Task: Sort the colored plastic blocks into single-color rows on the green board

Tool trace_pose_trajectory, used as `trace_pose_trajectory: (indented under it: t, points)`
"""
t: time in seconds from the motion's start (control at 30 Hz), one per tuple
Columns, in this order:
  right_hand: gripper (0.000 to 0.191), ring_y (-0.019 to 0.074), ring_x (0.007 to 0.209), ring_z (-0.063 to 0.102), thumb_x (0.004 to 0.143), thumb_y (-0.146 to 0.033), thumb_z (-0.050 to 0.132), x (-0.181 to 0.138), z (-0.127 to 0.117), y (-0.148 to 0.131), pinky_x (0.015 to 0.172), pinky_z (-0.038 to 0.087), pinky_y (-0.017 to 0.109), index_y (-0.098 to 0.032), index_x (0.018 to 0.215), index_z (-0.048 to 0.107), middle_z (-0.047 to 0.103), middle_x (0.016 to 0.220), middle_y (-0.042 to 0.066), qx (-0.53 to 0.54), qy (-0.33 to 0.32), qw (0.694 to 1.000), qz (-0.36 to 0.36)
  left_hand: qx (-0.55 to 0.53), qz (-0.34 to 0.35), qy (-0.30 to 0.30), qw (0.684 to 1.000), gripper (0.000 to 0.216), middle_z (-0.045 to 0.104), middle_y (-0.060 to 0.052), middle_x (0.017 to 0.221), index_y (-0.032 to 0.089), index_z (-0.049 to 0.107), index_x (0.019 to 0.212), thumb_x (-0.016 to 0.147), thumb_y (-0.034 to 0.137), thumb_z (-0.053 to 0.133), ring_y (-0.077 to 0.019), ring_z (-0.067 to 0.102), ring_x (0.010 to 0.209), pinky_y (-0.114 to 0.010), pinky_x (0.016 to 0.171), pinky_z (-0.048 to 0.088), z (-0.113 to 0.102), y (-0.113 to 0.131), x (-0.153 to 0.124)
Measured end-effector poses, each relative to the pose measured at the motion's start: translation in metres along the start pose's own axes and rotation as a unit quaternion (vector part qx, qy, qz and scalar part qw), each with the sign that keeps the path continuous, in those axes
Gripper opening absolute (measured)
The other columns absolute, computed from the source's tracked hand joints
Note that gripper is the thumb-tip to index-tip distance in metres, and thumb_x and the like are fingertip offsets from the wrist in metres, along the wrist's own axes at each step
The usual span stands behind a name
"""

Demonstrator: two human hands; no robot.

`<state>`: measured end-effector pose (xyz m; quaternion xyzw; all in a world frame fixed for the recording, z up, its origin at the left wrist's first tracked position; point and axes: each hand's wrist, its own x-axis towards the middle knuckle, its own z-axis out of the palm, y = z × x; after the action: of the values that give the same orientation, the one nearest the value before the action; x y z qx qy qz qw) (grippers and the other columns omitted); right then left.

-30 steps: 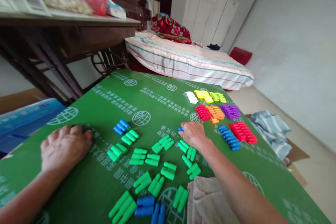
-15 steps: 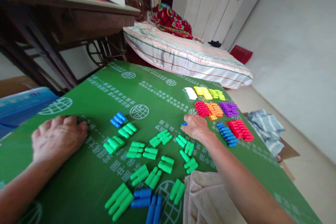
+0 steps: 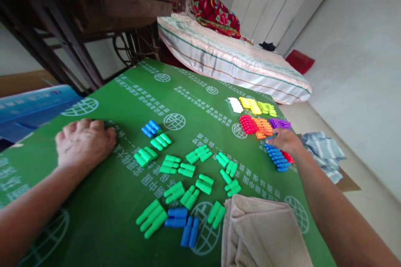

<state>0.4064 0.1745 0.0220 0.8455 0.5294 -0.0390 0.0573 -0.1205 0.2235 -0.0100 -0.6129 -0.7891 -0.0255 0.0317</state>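
My right hand (image 3: 287,141) reaches to the top end of a row of blue bullet-shaped plastic pieces (image 3: 278,158), its fingers pinched on a blue piece (image 3: 268,140) there. It partly covers a red group (image 3: 287,157). Palm down on the green board (image 3: 125,87), my left hand (image 3: 85,142) rests with loosely bent fingers and nothing visible in it. Between the hands lie scattered green bullet-shaped pieces (image 3: 170,164), joined in small bunches. Some blue pieces (image 3: 151,128) lie near the left hand, others (image 3: 189,231) close to the near edge.
White (image 3: 235,105), yellow (image 3: 250,105), lime (image 3: 266,109), red (image 3: 247,124), orange (image 3: 262,127) and purple (image 3: 280,123) groups sit at the board's far right. A folded beige cloth (image 3: 266,229) lies in front. Beyond are a bed (image 3: 232,58) and a wooden table (image 3: 131,6).
My right hand has moved right, carrying a blue piece from the board's middle to the blue row. My left hand stays resting on the board. The view has shifted slightly.
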Motion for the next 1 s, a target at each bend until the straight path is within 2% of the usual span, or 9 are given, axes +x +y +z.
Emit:
trace_pose_trajectory:
  t: [0.23,0.6,1.0]
  points:
    - [0.055,0.0263,0.099,0.067,0.074,-0.044,0.068,0.0028,0.0081,-0.0025,0.079,0.050,0.031,-0.019,0.123,0.063,0.071,0.109,0.010,-0.027,-0.011,0.999,0.031,0.001,0.000,0.000,1.000,0.068,0.048,-0.023,0.129,0.006,0.053,0.119,0.083,0.049,0.014,-0.0394,0.040,0.122,-0.052,0.102,0.038,0.0011,0.0009,0.0006]
    - [0.054,0.0263,0.101,0.065,0.078,-0.042,0.068,0.0004,0.0109,0.0029,0.080,0.049,0.032,-0.015,0.124,0.062,0.071,0.110,0.014,-0.026,-0.017,0.999,0.014,-0.002,0.001,0.006,1.000,0.069,0.048,-0.024,0.129,0.003,0.053,0.120,0.084,0.048,0.015,-0.0393,0.040,0.122,-0.052,0.102,0.038,0.0029,0.0004,-0.0001]
    - [0.057,0.0259,0.097,0.067,0.074,-0.042,0.070,-0.0012,0.0114,0.0053,0.079,0.050,0.033,-0.020,0.127,0.062,0.072,0.106,0.010,-0.031,-0.014,0.999,0.034,-0.010,0.002,0.003,1.000,0.066,0.048,-0.025,0.130,0.003,0.053,0.120,0.084,0.046,0.018,-0.0390,0.039,0.124,-0.052,0.103,0.037,-0.0006,0.0024,-0.0023]
